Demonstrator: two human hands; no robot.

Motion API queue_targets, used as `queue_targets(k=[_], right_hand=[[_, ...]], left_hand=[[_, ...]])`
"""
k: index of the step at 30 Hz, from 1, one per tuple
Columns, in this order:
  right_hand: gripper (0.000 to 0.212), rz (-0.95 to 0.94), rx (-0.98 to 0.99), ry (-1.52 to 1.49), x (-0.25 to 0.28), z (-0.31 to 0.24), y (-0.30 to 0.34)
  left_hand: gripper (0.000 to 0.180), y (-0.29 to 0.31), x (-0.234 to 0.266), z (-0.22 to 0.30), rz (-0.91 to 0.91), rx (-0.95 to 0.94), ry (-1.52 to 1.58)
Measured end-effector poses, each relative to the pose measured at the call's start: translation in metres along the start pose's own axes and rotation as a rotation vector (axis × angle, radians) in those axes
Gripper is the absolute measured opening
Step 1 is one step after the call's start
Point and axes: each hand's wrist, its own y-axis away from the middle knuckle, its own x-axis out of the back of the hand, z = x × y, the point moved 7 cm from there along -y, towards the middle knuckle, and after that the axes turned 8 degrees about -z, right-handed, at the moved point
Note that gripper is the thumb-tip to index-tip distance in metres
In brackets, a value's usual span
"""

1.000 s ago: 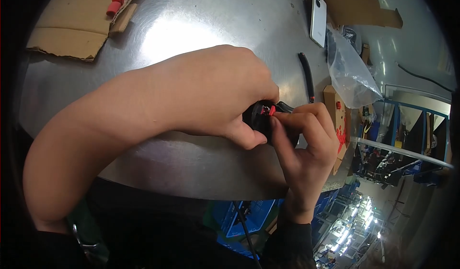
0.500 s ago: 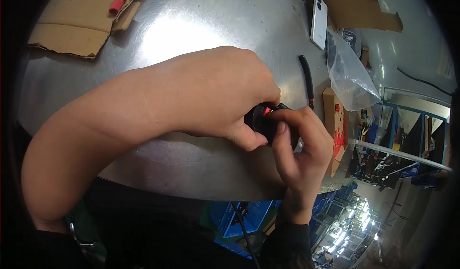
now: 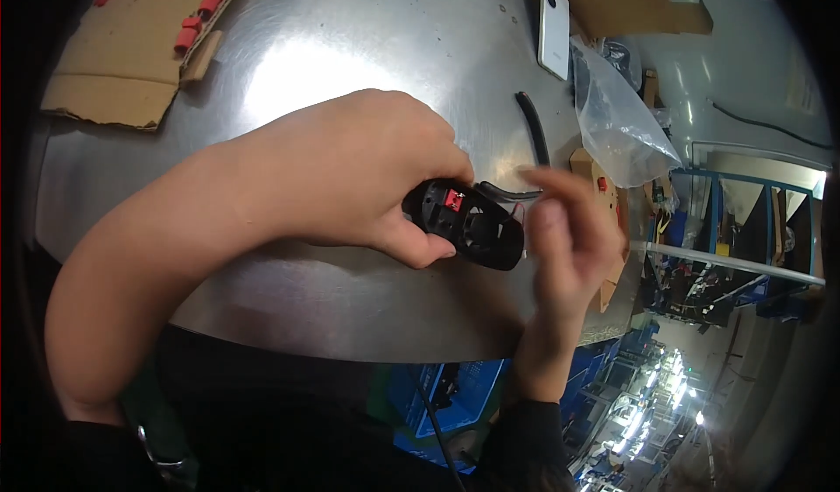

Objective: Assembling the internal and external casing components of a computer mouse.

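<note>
My left hand (image 3: 394,172) is closed round one end of a black plastic housing (image 3: 496,245), thumb below and fingers above. A small red part (image 3: 453,200) sits inside the housing, beside a round opening, and a thin reddish wire shows near its right end. Just right of the housing, my right hand (image 3: 573,242) is lifted off it, blurred, its index finger and thumb apart with nothing seen between them. Behind the housing lies a black-handled tool (image 3: 533,129), probably pliers; its head is hidden behind the right hand.
Red cylindrical parts (image 3: 188,33) line the edge of a cardboard sheet (image 3: 114,98) at far left. A white phone (image 3: 553,32), a clear plastic bag (image 3: 617,115) and a cardboard tray (image 3: 582,161) stand along the right. Below the table's front edge is a blue crate (image 3: 464,404).
My right hand has come off the housing and moved right, uncovering the red part and round opening. My left hand still holds the housing. The whole view has shifted slightly.
</note>
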Motion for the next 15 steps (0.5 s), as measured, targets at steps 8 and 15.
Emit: queue_targets(k=[8,15], right_hand=[[0.086,-0.388,-0.142,-0.014,0.009,0.095,-0.016],[0.061,-0.241,0.036,0.113,0.016,0.055,-0.024]], left_hand=[[0.045,-0.002,0.000,0.001,-0.023,0.023,0.048],[0.043,-0.003,0.002,0.003,0.024,-0.010,0.027]])
